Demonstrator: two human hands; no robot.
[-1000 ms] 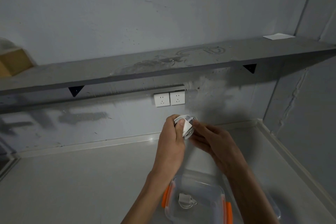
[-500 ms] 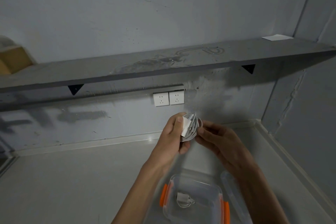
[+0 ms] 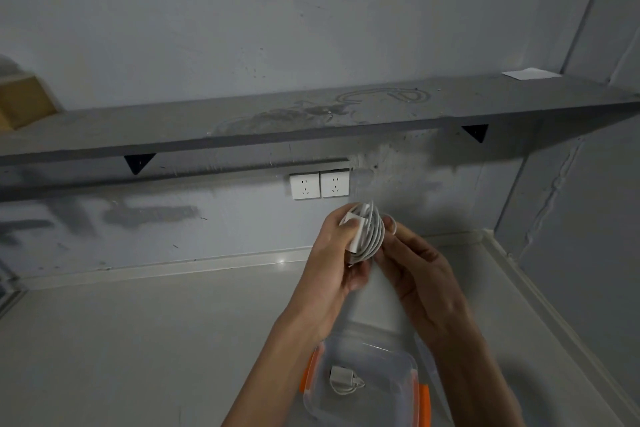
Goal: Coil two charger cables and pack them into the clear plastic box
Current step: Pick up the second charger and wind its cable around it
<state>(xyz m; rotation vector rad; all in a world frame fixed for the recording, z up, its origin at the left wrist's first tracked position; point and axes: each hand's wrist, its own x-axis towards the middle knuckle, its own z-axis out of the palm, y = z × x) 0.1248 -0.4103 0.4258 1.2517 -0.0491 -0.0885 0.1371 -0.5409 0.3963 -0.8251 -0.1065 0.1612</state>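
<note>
Gripping the coil, the left hand keeps loops from springing; right hand pinches its edge, above the near box.

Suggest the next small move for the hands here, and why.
Probably lower the coiled cable into the clear box: both the left hand and right hand hold a finished-looking coil, and the open box below already holds one charger.

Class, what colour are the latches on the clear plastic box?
Orange latches on the clear plastic box, seen in the head view.
</note>
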